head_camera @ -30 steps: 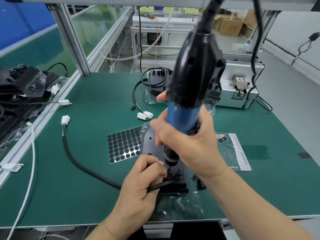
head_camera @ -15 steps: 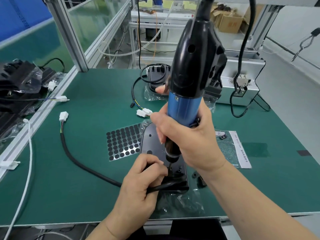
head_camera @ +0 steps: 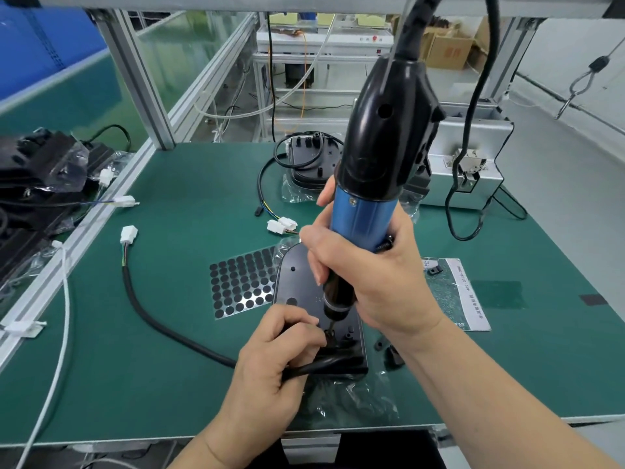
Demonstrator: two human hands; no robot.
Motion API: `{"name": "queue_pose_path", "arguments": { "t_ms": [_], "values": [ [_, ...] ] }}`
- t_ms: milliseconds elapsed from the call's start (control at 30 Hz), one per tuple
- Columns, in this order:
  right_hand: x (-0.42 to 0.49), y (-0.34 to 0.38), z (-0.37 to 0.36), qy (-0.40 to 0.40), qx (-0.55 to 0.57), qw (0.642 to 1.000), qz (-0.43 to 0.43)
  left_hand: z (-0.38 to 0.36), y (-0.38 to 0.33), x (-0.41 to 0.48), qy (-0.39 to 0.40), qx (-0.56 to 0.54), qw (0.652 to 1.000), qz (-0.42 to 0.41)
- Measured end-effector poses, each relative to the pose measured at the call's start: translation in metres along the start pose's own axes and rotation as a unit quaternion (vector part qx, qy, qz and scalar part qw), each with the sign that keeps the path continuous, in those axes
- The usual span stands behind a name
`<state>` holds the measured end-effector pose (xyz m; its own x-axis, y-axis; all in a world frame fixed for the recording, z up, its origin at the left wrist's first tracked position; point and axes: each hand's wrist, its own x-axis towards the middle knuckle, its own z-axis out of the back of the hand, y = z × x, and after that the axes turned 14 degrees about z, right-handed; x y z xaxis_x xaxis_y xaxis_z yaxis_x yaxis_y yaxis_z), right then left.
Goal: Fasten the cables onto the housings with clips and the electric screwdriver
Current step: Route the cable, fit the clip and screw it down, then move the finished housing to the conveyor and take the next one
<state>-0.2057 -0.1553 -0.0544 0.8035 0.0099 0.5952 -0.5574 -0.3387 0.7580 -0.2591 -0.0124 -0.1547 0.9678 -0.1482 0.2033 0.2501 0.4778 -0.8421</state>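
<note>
The right hand [head_camera: 375, 282] stays wrapped around the electric screwdriver [head_camera: 382, 147]. Its bit has not moved from the 6 o'clock end of the housing [head_camera: 294, 279]. The left hand [head_camera: 274, 370] keeps pinching the cable [head_camera: 152, 319] there. Judgement: the screw is still being driven, so fastening is incomplete.

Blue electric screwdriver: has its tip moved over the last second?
No. The tip of the blue electric screwdriver stays at the same spot on the black plastic housing, near its front end.

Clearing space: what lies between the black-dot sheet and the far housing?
Two white connectors, lying on the green mat; the head view shows them.
</note>
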Motion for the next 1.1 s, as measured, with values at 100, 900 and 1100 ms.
{"name": "queue_pose_path", "arguments": {
  "t_ms": [100,900,1100],
  "values": [
    [0.002,0.002,0.002,0.026,0.007,1.0,0.002,0.0,0.0,0.0,0.0,-0.002,1.0,-0.002],
    [-0.011,-0.039,0.188,-0.147,-0.588,0.761,-0.231,-0.006,0.015,-0.001,-0.017,0.084,0.993,-0.085],
    [-0.016,-0.042,0.179,-0.094,-0.685,0.685,-0.23,-0.001,0.001,0.002,-0.002,0.034,0.998,-0.051]
  ]
}}
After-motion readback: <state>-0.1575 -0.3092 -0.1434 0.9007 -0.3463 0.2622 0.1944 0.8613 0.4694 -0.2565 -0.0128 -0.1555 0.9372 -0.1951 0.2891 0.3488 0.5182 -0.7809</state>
